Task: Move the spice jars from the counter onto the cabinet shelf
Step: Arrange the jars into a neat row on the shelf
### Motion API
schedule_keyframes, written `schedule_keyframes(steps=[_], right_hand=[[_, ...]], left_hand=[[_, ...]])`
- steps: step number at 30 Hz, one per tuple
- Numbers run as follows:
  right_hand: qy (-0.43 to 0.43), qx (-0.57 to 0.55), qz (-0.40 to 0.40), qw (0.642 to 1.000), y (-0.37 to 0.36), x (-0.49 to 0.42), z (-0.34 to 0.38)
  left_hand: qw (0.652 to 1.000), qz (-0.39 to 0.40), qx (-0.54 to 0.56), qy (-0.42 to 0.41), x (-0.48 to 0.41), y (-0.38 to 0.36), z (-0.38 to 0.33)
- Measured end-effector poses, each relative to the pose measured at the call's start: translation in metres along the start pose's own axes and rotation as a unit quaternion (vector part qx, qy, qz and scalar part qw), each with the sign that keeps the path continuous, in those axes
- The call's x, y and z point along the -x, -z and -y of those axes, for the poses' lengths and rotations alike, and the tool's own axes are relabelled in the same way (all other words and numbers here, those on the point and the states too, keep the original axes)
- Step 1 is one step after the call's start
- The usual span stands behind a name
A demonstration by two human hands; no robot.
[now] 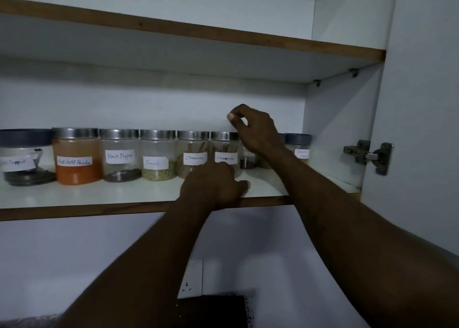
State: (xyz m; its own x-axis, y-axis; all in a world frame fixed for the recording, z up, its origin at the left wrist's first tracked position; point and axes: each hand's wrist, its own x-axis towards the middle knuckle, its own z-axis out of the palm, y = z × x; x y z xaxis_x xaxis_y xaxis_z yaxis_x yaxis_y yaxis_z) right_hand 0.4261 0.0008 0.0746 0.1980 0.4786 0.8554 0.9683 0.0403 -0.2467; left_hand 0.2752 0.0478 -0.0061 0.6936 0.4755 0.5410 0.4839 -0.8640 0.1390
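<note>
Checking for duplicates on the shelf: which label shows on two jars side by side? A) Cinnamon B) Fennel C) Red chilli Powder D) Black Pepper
A: two neighbouring cinnamon jars, one and the other, both read Cinnamon, right of the single Fennel jar.

Orange chilli powder jar [79,157], greenish fennel jar [158,156], silver lids [119,134], white labels [155,163], possibly dark-blue lid [298,138]

Smooth white laminate shelf [124,193] with bare brown wood edge, clear glossy jars [120,155] under brushed metal lids [119,134], white paper labels [120,156], shiny steel hinge [367,156], matt cabinet wall [335,119]
</note>
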Motion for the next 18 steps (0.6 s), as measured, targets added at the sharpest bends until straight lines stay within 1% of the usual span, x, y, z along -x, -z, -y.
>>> schedule_keyframes(steps=[2,4,6,9,13,18], right_hand=[[0.017,0.034,0.054,0.998,0.000,0.002,0.016],[0.040,0.098,0.090,0.990,-0.002,0.005,0.023],[0.050,0.129,0.087,0.986,-0.005,0.007,0.024],[0.032,0.129,0.085,0.987,-0.011,0.007,0.020],[-0.012,0.137,0.108,0.985,-0.025,0.002,0.014],[-0.032,0.127,0.121,0.984,-0.042,-0.004,0.008]], left_hand=[[1.000,0.009,-0.010,-0.003,0.005,0.005,0.009],[1.000,0.018,-0.012,0.008,0.013,0.013,0.023],[1.000,0.016,-0.016,0.018,0.018,0.019,0.041],[0.999,0.021,-0.033,0.028,0.024,0.026,0.056],[0.999,0.012,-0.039,0.035,0.027,0.027,0.056],[0.998,0.002,-0.044,0.033,0.025,0.025,0.058]])
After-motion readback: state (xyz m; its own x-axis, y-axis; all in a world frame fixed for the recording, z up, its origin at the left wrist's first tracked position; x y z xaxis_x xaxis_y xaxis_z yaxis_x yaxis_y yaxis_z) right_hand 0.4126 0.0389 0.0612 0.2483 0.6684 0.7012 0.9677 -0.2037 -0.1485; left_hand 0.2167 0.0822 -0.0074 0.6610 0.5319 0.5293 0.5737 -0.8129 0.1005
